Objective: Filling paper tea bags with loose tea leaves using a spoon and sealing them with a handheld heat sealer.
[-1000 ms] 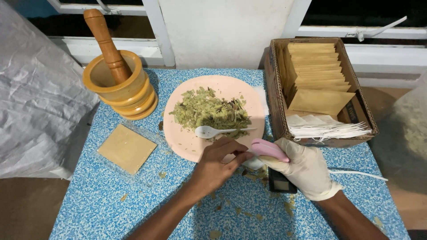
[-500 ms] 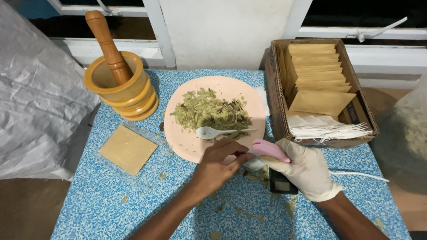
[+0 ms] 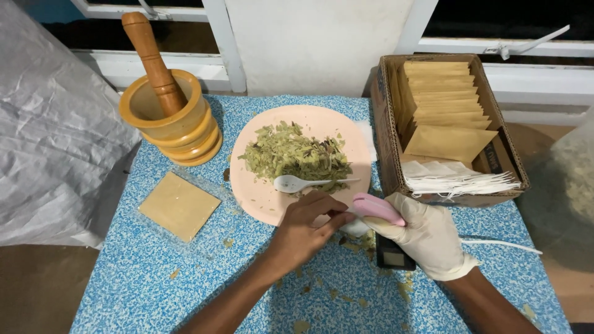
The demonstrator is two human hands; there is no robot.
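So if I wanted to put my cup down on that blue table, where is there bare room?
The near left of the table, below the tan square packet, is bare apart from leaf crumbs. A smaller patch lies near right, below the white cord. The middle is crowded: pink plate, both hands, cardboard box, with the mortar at the far left.

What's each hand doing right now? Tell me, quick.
Left hand: bare, fingers pinched on a small white bag.
Right hand: gloved, closed around the pink sealer, which is pressed on the bag.
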